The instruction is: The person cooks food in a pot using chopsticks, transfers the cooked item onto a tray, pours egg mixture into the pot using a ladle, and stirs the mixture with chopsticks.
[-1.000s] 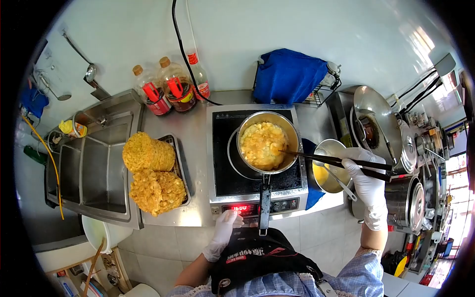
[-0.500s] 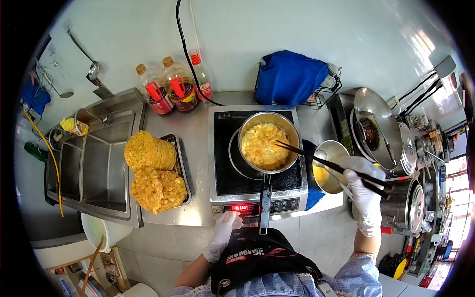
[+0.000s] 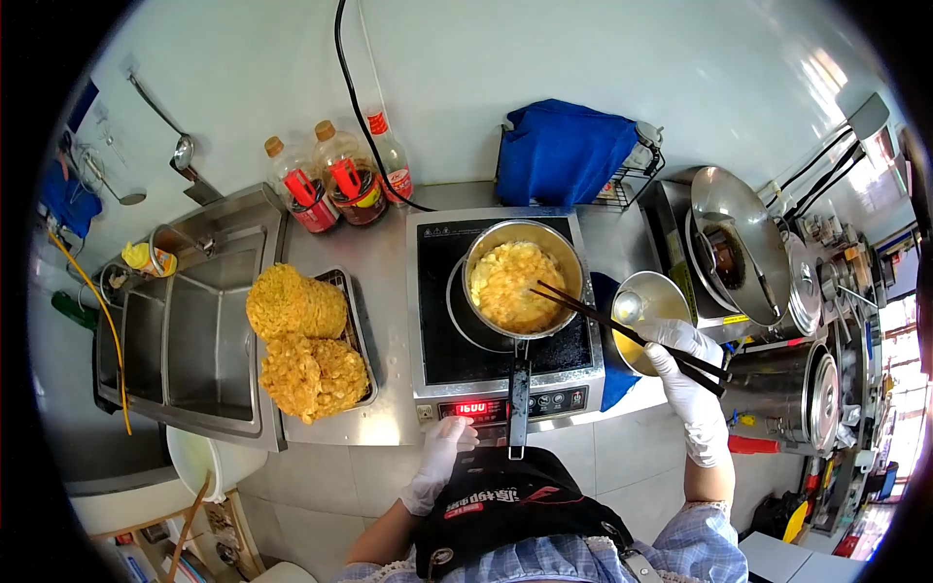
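In a white glove, my right hand point(image 3: 688, 389) is closed around long dark chopsticks point(image 3: 612, 323). Their tips touch yellow egg-like food point(image 3: 523, 284) in a saucepan point(image 3: 573, 255), which stands on the induction cooker point(image 3: 437, 369). The pan's black handle point(image 3: 519, 398) points toward my body. My gloved left hand point(image 3: 443, 462) rests near the cooker's red display, below its left side; its fingers are bent close together, and nothing shows in them. A metal bowl point(image 3: 671, 291) with yellow liquid and a ladle sits beside the cooker, partly behind my right hand.
Two piled golden fried cakes point(image 3: 309, 340) lie on a rack tray point(image 3: 364, 325) at the left, beside a double sink point(image 3: 219, 340). Bottles point(image 3: 350, 180) and a blue cloth point(image 3: 564, 151) stand along the wall. A wok point(image 3: 724, 199) and large pot point(image 3: 777, 394) are at right.
My right hand has moved left and down, bringing the chopsticks to a steeper slant with their tips nearer the middle of the food. The left hand has stayed by the display.
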Available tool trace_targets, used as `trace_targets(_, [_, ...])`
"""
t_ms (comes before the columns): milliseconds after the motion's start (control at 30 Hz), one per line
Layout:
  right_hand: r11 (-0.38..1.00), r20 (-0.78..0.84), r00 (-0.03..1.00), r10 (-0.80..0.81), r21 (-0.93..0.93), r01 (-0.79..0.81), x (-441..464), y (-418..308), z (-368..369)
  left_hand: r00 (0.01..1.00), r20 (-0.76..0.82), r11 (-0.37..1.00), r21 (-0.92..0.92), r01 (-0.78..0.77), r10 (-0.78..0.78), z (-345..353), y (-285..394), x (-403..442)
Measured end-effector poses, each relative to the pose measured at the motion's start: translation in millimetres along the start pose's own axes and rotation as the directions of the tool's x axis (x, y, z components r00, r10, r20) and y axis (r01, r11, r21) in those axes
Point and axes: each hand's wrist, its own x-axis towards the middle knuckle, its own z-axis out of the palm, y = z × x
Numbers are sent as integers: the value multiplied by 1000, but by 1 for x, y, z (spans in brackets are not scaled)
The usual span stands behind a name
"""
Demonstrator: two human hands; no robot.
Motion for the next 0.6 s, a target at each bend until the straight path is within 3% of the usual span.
trace_targets(167, [999, -23, 999, -44, -25, 43, -7, 0, -8, 1000, 2, 1000, 1, 0, 0, 0, -2, 0])
trace_targets(300, [994, -83, 994, -70, 82, 76, -17, -6, -17, 1000, -3, 1000, -1, 2, -2, -2, -1, 0])
trace_targets(400, [1000, -70, 997, -28, -10, 28, -19, -5, -15, 1000, -8, 1000, 4, -2, 2, -2, 0, -1])
trace_targets(600, [992, -89, 994, 70, 109, -60, -17, 7, -3, 1000, -3, 1000, 3, 0, 0, -3, 0, -3])
